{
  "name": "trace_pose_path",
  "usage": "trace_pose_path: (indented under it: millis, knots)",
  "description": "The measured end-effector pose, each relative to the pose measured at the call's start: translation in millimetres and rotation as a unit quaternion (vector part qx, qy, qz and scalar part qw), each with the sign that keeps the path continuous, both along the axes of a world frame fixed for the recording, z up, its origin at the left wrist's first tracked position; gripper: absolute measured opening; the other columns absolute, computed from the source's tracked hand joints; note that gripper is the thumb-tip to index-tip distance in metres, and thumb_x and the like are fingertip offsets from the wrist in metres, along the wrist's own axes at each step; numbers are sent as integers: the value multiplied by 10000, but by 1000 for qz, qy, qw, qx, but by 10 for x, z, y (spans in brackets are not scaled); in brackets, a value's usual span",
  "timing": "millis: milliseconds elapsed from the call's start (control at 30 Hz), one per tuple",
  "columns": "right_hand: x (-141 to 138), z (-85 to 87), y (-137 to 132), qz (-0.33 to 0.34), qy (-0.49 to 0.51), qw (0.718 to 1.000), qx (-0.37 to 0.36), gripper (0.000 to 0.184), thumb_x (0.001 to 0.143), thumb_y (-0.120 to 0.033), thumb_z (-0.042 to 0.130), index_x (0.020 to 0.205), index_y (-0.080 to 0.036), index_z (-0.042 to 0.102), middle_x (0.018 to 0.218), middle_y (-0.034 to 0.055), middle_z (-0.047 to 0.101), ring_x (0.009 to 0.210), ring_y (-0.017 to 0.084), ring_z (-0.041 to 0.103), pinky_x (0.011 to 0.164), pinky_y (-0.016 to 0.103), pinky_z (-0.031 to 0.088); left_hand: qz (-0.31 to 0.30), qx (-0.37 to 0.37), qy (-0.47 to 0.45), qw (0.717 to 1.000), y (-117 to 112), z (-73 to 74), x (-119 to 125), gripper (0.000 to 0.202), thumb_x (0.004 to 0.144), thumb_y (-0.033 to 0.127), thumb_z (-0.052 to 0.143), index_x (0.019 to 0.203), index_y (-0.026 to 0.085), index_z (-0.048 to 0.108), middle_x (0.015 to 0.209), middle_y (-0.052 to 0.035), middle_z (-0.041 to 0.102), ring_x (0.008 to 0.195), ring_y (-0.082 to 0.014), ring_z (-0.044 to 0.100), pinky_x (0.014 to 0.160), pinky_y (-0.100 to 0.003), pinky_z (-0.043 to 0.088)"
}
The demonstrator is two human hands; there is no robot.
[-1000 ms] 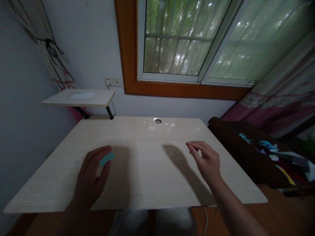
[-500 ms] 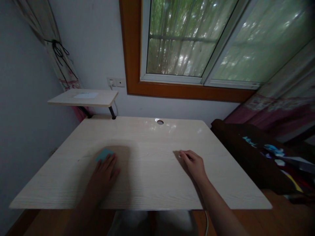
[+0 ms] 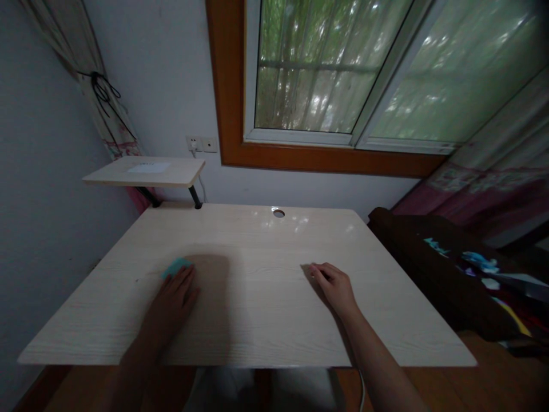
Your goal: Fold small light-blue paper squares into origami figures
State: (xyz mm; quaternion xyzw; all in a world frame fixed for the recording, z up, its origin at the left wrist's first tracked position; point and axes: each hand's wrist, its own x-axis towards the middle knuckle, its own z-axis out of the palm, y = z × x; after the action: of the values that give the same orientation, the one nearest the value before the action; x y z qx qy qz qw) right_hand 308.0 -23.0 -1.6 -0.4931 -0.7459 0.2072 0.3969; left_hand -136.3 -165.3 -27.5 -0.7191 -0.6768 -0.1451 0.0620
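My left hand [image 3: 174, 294] lies palm down on the left half of the pale desk [image 3: 266, 309], its fingers stretched out flat. Under its fingertips is a small flat teal piece [image 3: 175, 266], perhaps a cloth or pad. Only the piece's far part shows; the fingers cover the rest. On the right half of the desk, my right hand [image 3: 335, 287] rests on its side with the fingers curled and the thumb against them. A tiny pale spot shows by the fingertips, but what it is I cannot make out.
A raised shelf [image 3: 146, 178] with a white paper [image 3: 148, 167] stands at the back left. A cable hole [image 3: 278, 213] sits near the desk's back edge. Right of the desk is a dark brown covered surface [image 3: 412, 252] with colourful items. A cable [image 3: 362, 386] hangs in front.
My left hand has slid a little to the left, and the teal piece has moved with it. The right hand stays almost where it was, still curled.
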Motion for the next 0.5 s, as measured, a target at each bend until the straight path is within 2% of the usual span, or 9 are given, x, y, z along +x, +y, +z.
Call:
trace_pose_path:
  millis: [267, 500]
  knots:
    - [-6, 1, 8, 26, -22, 999, -11, 281, 944, -418, 524, 934, -237, 739, 927, 71, 718, 885, 244, 664, 807, 374, 511, 10, -15, 12, 1000, 212, 16, -291, 556, 980, 419, 372, 1457, 135, 408, 1509, -138, 431, 1425, -281, 355, 1166, -556, 276]
    - [-10, -17, 27, 13, 0, 1000, 12, 215, 920, -376, 562, 963, -226, 709, 981, 73, 702, 926, 232, 647, 832, 367, 502, 17, 0, 23, 1000, 371, 22, -363, 531, 974, 425, 360, 1393, 124, 488, 1487, -149, 458, 1406, -309, 377, 1139, -570, 307]
